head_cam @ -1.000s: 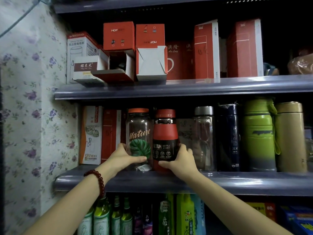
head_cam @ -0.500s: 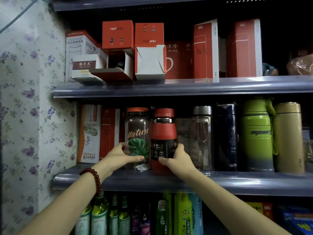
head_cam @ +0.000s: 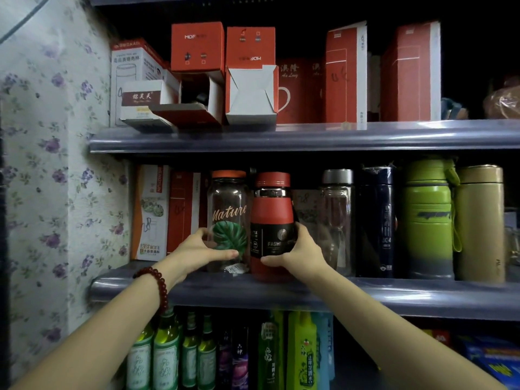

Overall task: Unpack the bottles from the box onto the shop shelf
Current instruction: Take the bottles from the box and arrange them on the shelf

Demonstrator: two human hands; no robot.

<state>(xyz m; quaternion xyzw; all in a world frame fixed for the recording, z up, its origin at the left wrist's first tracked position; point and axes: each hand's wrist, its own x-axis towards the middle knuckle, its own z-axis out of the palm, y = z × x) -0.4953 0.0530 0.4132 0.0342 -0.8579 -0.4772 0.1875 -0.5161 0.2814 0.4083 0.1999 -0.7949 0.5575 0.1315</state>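
Both bottles stood on the middle shelf (head_cam: 281, 294), side by side. My left hand (head_cam: 197, 249) curled round the clear "Nature" bottle (head_cam: 228, 218); my right hand (head_cam: 299, 253) gripped the red-sleeved bottle (head_cam: 271, 218). Slick plastic, matte sleeve; next I judged: square labels forward, let go.

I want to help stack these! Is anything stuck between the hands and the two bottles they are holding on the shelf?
Nothing visible. The left hand grips the clear Nature bottle directly, and the right hand grips the red bottle directly. Both bottles already stand on the middle shelf.
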